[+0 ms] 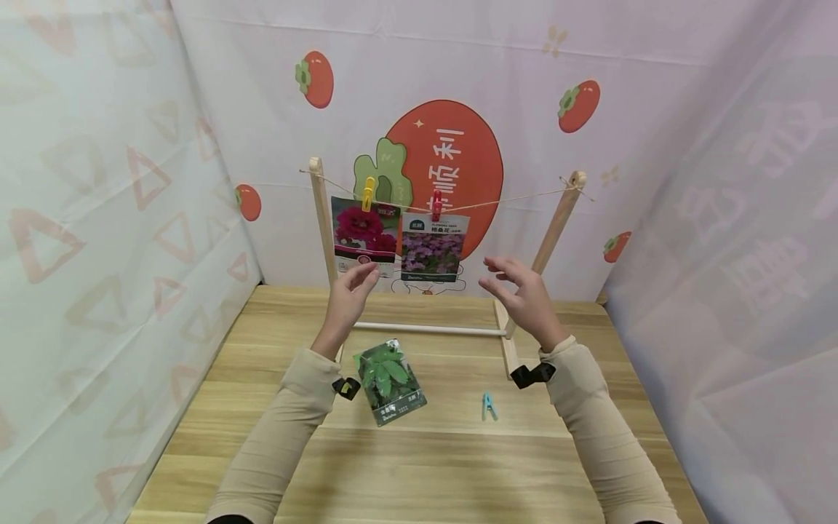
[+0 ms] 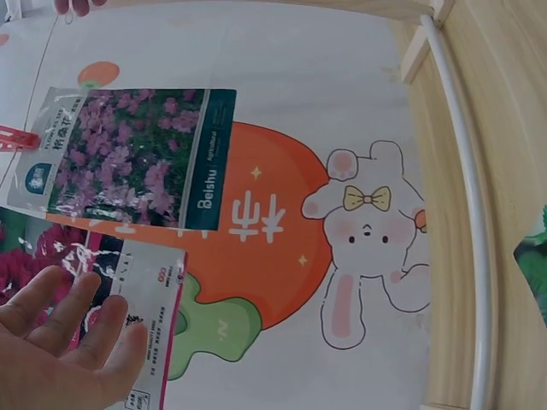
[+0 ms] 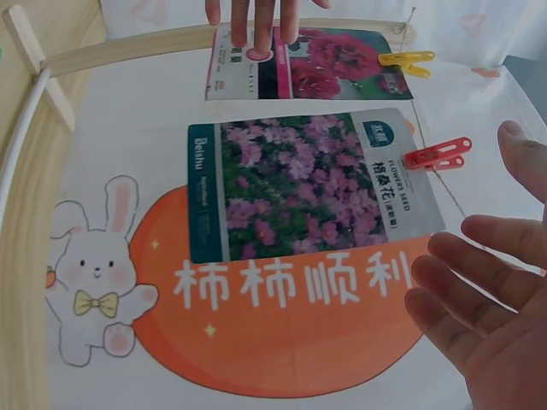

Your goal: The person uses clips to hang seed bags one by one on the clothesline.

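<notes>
Two flower seed packets hang side by side from a string (image 1: 524,199). The left packet (image 1: 356,231), with dark pink blooms, is held by a yellow clothespin (image 1: 369,194). A red clothespin (image 3: 438,154) clips the packet of light purple flowers (image 3: 295,184). My left hand (image 1: 353,291) is in front of the lower edge of the dark pink packet, fingers extended and nothing in them. To the right of the purple packet, my right hand (image 1: 524,295) is raised with its fingers spread apart from the thumb, holding nothing.
A green-leaf seed packet (image 1: 390,382) lies on the wooden table (image 1: 419,473) near my left wrist. Right of it lies a light blue clothespin (image 1: 489,406). The wooden frame's posts (image 1: 556,222) carry the string, and a white rod (image 1: 432,330) joins them low down.
</notes>
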{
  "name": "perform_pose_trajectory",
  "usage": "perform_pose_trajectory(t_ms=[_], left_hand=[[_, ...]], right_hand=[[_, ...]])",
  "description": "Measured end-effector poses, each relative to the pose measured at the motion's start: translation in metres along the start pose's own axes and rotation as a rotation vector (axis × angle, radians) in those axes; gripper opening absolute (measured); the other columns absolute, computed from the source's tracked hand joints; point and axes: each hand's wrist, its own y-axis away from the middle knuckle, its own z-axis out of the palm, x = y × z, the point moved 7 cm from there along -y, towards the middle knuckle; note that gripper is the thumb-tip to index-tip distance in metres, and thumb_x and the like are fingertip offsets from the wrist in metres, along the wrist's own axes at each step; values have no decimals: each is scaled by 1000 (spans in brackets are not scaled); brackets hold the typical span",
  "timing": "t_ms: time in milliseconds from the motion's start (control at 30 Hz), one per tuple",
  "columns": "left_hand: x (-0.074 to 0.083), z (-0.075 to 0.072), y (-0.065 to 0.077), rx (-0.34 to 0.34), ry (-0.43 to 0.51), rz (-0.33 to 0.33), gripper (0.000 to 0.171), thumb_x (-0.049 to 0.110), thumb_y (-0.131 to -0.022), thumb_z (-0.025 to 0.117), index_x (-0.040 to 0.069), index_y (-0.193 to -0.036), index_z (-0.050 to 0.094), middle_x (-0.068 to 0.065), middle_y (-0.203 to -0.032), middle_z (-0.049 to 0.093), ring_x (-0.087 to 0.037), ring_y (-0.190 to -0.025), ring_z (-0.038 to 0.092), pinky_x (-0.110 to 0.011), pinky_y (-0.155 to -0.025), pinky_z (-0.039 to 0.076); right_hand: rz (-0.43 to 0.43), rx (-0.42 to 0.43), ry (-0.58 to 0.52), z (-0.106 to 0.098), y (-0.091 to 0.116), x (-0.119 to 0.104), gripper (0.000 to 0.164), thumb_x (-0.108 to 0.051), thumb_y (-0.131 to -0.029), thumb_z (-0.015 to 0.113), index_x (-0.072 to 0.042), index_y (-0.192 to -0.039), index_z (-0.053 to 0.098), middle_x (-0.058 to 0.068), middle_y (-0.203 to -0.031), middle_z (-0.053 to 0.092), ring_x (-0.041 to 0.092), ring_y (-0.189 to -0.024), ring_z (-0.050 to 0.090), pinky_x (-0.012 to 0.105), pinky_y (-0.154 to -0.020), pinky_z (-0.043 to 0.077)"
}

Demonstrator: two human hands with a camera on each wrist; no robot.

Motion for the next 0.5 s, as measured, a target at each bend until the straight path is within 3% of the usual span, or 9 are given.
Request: perform_pose_trajectory(t_ms=[500], left_hand=[[-38,-5,12,10,-35,-82,46,34,-97,60,5,-133,57,-15,-137,57,-30,-129,52,-44,-112,39]], right_hand=[[78,31,31,7,40,23,35,-9,-90,68,3,-123,63,22,-120,65,35,-106,62,53,-89,51]])
